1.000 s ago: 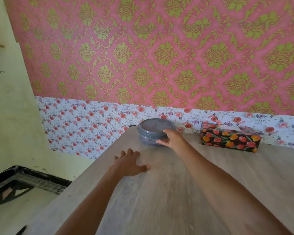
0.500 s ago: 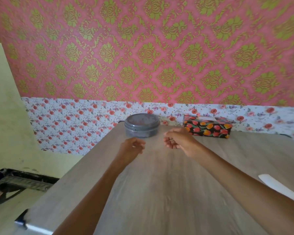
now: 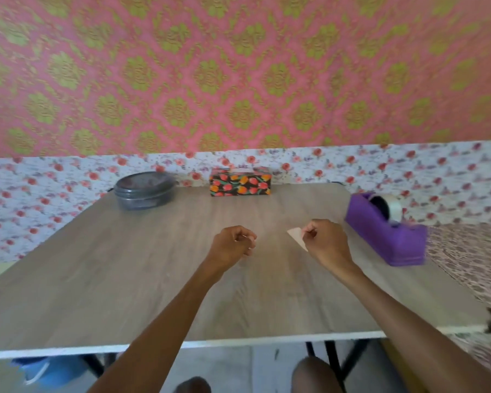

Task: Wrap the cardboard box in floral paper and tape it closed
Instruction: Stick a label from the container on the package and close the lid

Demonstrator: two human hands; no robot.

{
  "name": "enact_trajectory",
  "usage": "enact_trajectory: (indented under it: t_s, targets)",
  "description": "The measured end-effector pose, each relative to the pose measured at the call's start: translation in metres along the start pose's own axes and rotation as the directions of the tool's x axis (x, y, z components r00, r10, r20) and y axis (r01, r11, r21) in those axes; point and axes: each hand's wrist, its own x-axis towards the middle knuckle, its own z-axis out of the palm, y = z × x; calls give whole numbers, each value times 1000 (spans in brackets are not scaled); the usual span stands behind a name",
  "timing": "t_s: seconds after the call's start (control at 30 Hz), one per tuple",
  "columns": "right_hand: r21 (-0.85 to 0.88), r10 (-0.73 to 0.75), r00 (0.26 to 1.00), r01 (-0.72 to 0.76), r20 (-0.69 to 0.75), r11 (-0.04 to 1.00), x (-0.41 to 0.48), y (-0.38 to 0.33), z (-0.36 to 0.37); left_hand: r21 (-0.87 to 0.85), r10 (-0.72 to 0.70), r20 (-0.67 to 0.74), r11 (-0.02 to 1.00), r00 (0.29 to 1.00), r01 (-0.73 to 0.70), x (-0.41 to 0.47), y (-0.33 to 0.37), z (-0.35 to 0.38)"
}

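– Purple tape dispenser at the right end of the table, a roll of tape seated in it: was that in view a second ago?
– No. The view then took in the table's left end. Now it takes in the right end, and the whole picture is smeared.
– And the hands?
– A second ago the right hand lay on the lid of the grey round container, and the left hand lay flat on the wood. Both have drawn back toward the person and hang over the middle of the table, apart from each other.
– Holding anything?
– The right one pinches a pale strip between thumb and fingertips, and the strip juts out to its left. I cannot tell what it is made of. The left one is curled into a fist with nothing visible in it.
– Where is the box?
– The wrapped box, in black paper printed with red and orange flowers, stands at the far edge by the wall. It is to the right of the lidded container and well apart from both hands.
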Motion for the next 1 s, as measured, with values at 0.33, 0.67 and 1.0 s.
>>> enact_trajectory:
  t_s: [0.33, 0.67, 1.0]
  targets:
    - [-232, 244, 958, -206, 153, 951, 24, 33, -10, 208, 75, 0, 975, 997, -73, 23, 20, 72]
    - [401, 256, 929, -348, 267, 847, 24, 17, 7, -3, -164, -23, 987, 986, 164, 38, 28, 81]
    - [490, -57, 960, -89, 274, 867, 23, -37, 3, -1, 104, -73, 994, 992, -105, 24, 26, 16]
